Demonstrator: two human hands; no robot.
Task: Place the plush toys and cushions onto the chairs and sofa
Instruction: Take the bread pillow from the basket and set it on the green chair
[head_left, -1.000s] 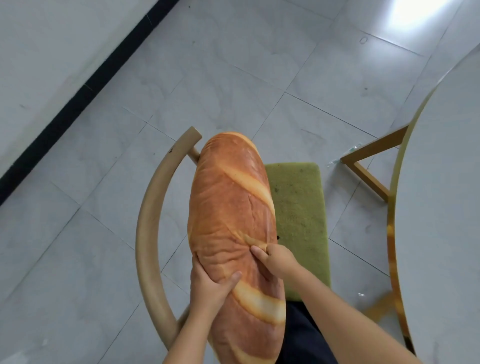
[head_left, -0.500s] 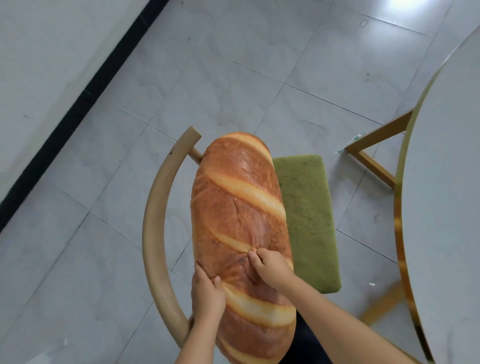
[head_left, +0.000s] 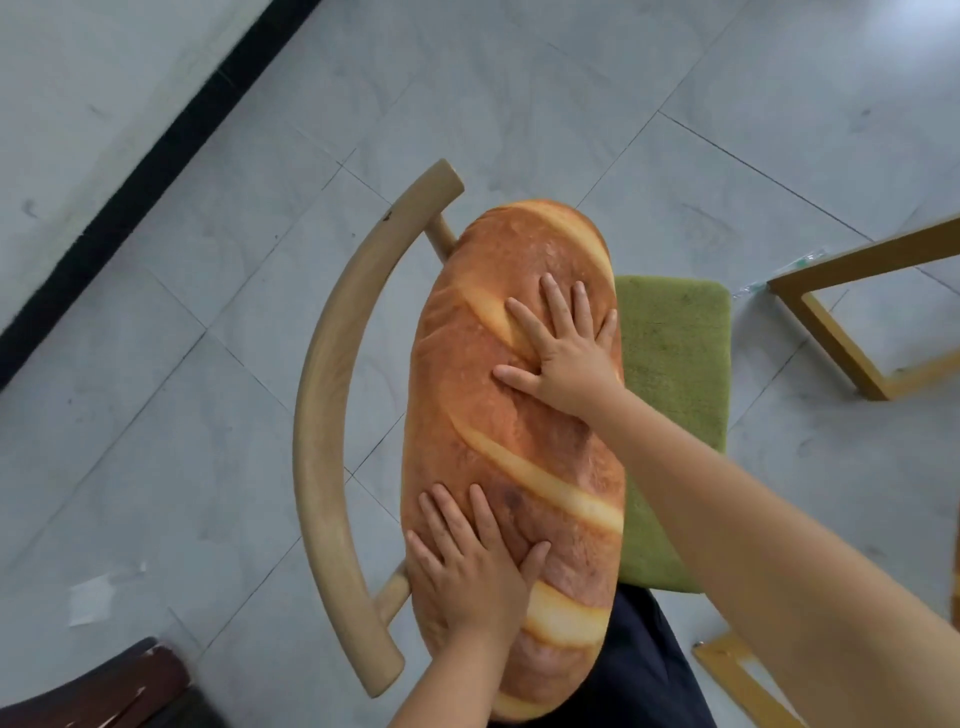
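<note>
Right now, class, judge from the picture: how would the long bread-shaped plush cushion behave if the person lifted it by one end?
The long bread-shaped plush cushion probably sags: it dents under the flat right hand and left hand. Likely light for its size. Its rounded body leans on the chair's curved wooden backrest, so it might roll.

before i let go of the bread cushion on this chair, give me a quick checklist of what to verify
1. Bread cushion is over the chair: ok, it lies between the curved backrest and the green seat pad.
2. Left hand free to lift: ok, fingers flat, pressing the near end.
3. Right hand free to lift: ok, fingers spread flat on the upper half.
4. Cushion fully supported by the seat: cannot tell, its underside is hidden and its near end seems to reach past the seat pad.
5. Cushion leaning on the backrest: cannot tell, the contact is hidden.
6. Table leg clear of the chair: ok, apart.
</note>
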